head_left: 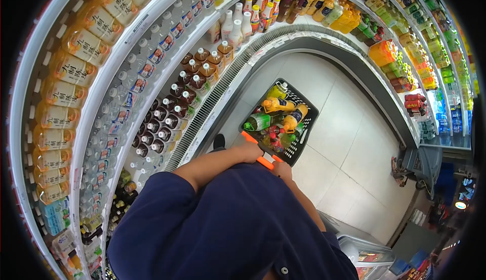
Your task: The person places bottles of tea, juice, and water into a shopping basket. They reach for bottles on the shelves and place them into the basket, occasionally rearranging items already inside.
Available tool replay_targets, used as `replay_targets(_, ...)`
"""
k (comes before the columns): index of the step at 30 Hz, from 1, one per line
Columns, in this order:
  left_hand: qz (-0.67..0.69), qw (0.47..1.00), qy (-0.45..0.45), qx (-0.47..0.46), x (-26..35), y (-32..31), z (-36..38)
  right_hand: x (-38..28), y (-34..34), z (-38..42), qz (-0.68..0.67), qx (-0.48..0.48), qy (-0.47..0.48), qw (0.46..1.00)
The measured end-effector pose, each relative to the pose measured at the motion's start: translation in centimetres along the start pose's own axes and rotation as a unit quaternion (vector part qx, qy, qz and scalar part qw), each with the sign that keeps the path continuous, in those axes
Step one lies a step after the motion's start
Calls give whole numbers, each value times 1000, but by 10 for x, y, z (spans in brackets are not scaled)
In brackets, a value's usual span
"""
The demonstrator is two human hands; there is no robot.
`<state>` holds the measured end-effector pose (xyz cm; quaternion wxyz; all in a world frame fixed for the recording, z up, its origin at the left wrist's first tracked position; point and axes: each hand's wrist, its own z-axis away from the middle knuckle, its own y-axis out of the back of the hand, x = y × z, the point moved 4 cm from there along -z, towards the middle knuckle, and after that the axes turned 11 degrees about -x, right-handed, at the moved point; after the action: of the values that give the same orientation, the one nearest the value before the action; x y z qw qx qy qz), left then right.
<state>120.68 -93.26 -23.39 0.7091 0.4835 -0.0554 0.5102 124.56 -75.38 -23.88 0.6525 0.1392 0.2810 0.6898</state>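
A dark plastic shopping basket (310, 110) is in front of me, holding several bottles. Among them are a green bottle (259, 122), an orange-yellow bottle (277, 105) and a yellow bottle (276, 92) with a pale cap. Its orange handle (265, 162) crosses the near end. My left hand (249, 152) is closed around this handle. Just to the right, my right hand (282, 170) also grips the handle, its fingers partly hidden.
Curving shelves hold rows of clear bottles (136, 83), large orange-drink bottles (76, 70) and dark bottles (167, 113) on the left. More drinks, including an orange pack (383, 53), line the far right. Pale floor tiles (336, 138) lie beyond the basket. A grey gate-like object (430, 166) stands right.
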Motion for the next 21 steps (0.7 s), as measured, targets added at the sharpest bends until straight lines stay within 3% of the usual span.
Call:
replay_targets(5,9,1000,-5,-8,2,-20,-3,18,-24,-6,14,12,28,999)
replay_targets(12,37,996,-37,-69,6,-37,-17,18,-6,20,-4,27,62,998)
replay_targets(21,127,989,-79,-19,-7,-41,-21,19,4,23,-16,43,71,996)
